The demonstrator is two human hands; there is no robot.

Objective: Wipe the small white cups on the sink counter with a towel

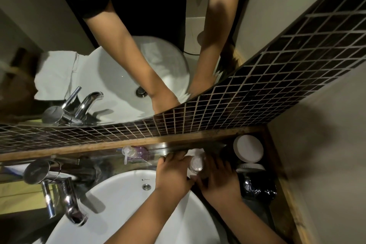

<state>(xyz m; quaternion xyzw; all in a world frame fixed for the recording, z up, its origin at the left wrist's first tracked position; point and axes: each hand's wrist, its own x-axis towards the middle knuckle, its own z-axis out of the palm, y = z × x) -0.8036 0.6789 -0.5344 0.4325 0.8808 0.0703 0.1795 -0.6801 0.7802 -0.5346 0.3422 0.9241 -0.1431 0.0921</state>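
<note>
Currently both your hands meet at the back right corner of the sink counter (255,208), just right of the white basin (122,204) and below the mirror (118,45). Your left hand (174,172) curls its fingers round a small cup (196,164), tipped so its opening faces up toward the camera; it looks pale and maybe translucent, w/ a speckled inside. White towel (195,152) shows behind and under the cup, bunched between both hands. Your right hand (219,180) is bent over the towel beside the cup, fingers partly closed; I can't tell if they pinch the cloth or just press on it.

Handling, as a guess: the cup looks light, rigid and smooth, so prob. slippery if damp and breakable if dropped on the basin. Hold it round the side wall w/ the left hand, not by the rim, and push soft towel inside w/ the right.

Nearby: two white round lids or cups (248,150) sit by the right wall, a dark wrapped item (257,186) below them, a pump bottle (129,153) and tap (59,190) to the left.
</note>
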